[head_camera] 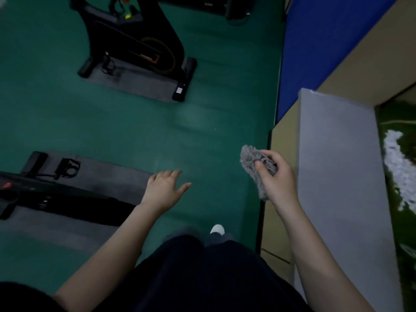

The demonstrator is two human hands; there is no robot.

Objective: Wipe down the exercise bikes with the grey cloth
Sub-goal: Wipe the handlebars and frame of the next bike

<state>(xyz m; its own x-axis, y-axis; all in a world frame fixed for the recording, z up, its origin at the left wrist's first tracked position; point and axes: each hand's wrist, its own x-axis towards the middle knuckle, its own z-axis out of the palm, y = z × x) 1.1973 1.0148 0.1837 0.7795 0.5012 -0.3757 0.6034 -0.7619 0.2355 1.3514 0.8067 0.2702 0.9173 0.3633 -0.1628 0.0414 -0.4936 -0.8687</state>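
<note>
R hand (278,176) grips grey cloth (256,167), long axis near-vertical.

Fluffy grey cloth (256,167), bunched up, gripped in right hand (279,176), black exercise bike (135,41) upright on grey mat (135,84) ahead, second black bike (56,197) nearer at left edge, partly cut off

Bare forearms (108,255), dark trousers (202,278), one white shoe (217,229) toe.
</note>
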